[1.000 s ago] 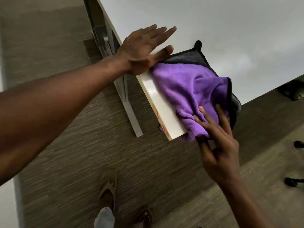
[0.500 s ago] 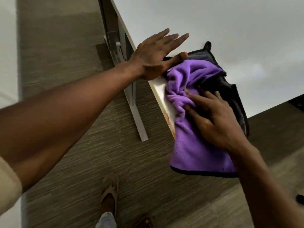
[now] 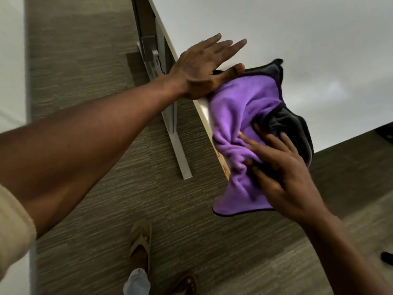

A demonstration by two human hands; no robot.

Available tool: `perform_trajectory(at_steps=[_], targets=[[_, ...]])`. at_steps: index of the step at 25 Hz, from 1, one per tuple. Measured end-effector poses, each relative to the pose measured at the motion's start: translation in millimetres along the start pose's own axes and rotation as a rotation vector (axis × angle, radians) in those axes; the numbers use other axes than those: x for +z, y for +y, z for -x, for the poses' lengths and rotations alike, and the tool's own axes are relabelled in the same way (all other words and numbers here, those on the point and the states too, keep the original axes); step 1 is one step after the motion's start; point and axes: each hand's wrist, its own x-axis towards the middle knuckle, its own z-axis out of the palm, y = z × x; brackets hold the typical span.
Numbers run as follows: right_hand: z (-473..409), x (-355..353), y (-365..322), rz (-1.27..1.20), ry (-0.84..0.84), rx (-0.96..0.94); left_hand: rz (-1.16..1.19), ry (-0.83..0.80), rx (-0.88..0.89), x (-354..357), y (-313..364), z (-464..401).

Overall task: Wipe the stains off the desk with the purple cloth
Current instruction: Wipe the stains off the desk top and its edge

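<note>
Fingers of the left hand (image 3: 204, 67) lie straight and close together, flat on the white desk top (image 3: 308, 39) at its near edge, with the thumb stretched out to the side so that its tip touches the dark upper hem of the purple plush cloth with grey backing and black trim (image 3: 246, 116). Its bare forearm runs in from the lower left, a cream sleeve (image 3: 12, 226) showing at the frame's border. The right hand (image 3: 282, 173) reaches in from the lower right, palm down on the cloth, fingers spread and slightly bent, fingertips sunk into bunched purple folds. That cloth is draped over the desk's corner: part lies on the top, part hangs past the front edge, its lower hem free above the brown striped carpet (image 3: 95, 145). Orange-brown marks show on the desk's pale edge band just left of the cloth. Below stand a white metal desk leg (image 3: 178, 150) and a sandalled foot (image 3: 140, 248).
</note>
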Motion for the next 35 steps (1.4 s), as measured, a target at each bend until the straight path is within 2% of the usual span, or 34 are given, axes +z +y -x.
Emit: perform_trajectory(at_steps=[4,11,20,25,27,31,35], targets=[[41,3,20,-0.025,0.189,0.006,0.016,0.016,-0.021,1,-1,1],[46,50,14,0.041,0.476,-0.009,0.027,0.057,0.0,5,-1,1],[40,51,8,0.121,0.47,-0.06,-0.001,0.035,-0.011,2,2,1],[51,27,31,0.185,0.247,-0.196,-0.007,0.037,-0.015,3,0,2],[49,32,33,0.229,0.292,-0.193,-0.002,0.045,-0.012,3,-1,1],[37,59,23,0.233,0.494,-0.145,-0.01,0.044,-0.013,3,-1,0],[37,62,25,0.18,0.512,-0.138,0.005,0.058,-0.007,4,-1,0]])
